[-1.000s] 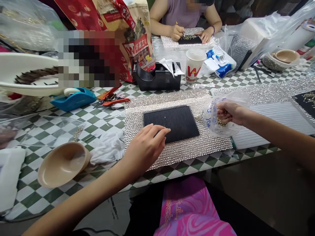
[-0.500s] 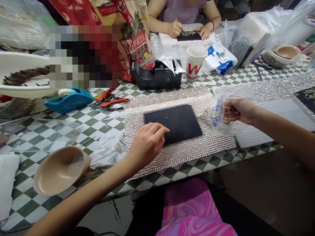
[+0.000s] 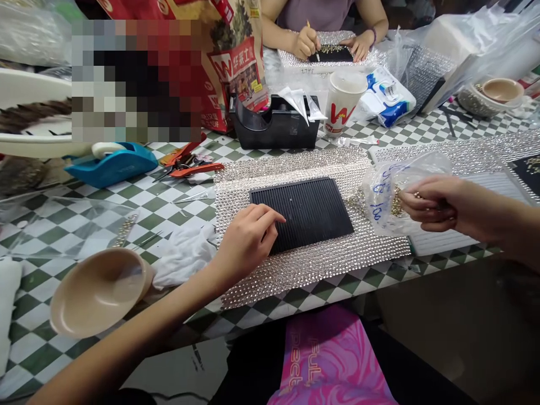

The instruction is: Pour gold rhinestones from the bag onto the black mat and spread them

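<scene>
A black ridged board (image 3: 310, 211) lies on a glittering rhinestone mat (image 3: 337, 264). My left hand (image 3: 251, 233) rests over the board's left edge, index finger stretched onto the ridges and thumb apart from it. Right of the board, a clear plastic bag (image 3: 382, 216) with blue handwriting lies with its mouth to the right, holding small gold beads (image 3: 395, 203). My right hand (image 3: 439, 203) is at that mouth, fingers pinched together, with a few gold beads showing at the fingertips. How many it holds is hidden.
Behind the mat stand a black tape dispenser (image 3: 276, 126) and a paper cup (image 3: 342, 104). Orange-handled pliers (image 3: 189, 166), a blue tape dispenser (image 3: 113, 166), a white cloth (image 3: 183, 256) and a beige bowl (image 3: 101, 292) are leftward. Across the table a person's hands (image 3: 307, 44) work on another black board.
My right hand has drawn back to the right out of the bag's mouth, with gold beads showing at its fingertips. My left hand stays on the board, and the view has shifted slightly.
</scene>
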{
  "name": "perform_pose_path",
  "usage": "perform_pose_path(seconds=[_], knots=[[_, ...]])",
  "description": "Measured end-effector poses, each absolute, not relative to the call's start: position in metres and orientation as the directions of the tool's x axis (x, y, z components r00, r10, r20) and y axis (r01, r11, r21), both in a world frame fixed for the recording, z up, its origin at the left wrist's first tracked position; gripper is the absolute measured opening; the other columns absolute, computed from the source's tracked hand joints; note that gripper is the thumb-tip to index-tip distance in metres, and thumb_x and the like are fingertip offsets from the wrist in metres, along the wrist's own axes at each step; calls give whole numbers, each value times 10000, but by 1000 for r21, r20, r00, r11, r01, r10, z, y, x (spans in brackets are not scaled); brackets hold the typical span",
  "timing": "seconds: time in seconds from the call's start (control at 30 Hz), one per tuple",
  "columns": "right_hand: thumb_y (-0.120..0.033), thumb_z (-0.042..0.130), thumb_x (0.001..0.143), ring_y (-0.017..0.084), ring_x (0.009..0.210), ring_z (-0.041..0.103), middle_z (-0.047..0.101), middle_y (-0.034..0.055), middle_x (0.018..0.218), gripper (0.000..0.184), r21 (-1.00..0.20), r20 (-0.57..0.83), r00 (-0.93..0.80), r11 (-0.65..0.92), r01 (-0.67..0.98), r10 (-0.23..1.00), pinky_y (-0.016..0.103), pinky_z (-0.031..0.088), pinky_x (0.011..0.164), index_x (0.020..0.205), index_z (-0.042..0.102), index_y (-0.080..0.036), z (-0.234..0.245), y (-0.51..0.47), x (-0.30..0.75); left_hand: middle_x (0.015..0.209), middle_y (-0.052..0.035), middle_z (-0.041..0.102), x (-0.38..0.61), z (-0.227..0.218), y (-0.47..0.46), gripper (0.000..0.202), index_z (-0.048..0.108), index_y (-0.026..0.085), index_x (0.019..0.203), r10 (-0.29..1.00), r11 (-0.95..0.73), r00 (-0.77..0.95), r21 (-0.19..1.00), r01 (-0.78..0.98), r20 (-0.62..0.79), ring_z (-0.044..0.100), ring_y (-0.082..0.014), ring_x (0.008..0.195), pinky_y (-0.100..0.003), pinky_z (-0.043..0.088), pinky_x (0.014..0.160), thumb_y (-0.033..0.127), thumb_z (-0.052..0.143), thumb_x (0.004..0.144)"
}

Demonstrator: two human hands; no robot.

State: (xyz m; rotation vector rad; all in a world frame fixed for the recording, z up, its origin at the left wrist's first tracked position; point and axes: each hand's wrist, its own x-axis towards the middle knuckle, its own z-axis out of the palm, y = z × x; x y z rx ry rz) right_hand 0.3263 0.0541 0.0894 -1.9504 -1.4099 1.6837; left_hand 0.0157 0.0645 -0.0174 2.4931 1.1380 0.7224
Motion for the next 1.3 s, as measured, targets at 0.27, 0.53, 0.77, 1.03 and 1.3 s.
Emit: perform_pose_path(seconds=[0.27,0.53,0.77,1.03,1.3], knots=[[-122,344,605,11,353,131,202,-38,411,196,-741,-648,-244,-524,420,721,187,77,363,454,231,-170,89,92,241,884,-23,568,21,-13,70,180,549,170,878,847,-525,434,622,582,309,515,-120,859,-266,416,783,121,376,883],[-68,387,596,21,391,200,248,-53,424,162,-821,-464,-223,-322,471,857,204,137,388,504,299,-169,32,115,185,965,-72,533,37,-29,89,157,528,126,975,848,-528,386,511,679,363,471,-162,952,-284,386,871,130,411,871],[-178,424,809,14,427,271,327,-58,488,237,-775,-423,-146,-274,569,894,165,220,397,577,403,-135,12,114,190,955,-83,532,44,-40,98,194,585,121,991,795,-600,525,267,754,306,452,-201,916,-320,391,845,208,455,876],[-394,462,852,60,691,532,564,18,822,306,-688,-346,-109,-172,705,932,222,479,619,933,541,-110,-6,123,192,923,-97,529,53,-36,91,159,567,106,912,799,-577,539,88,812,266,459,-223,885,-325,410,760,189,434,886],[-392,461,851,44,608,475,517,-16,689,302,-601,-261,-144,-44,798,954,205,435,583,785,537,-108,-7,126,193,890,-98,530,60,-25,93,186,547,92,904,809,-574,562,25,818,173,475,-208,867,-300,412,722,78,364,875]])
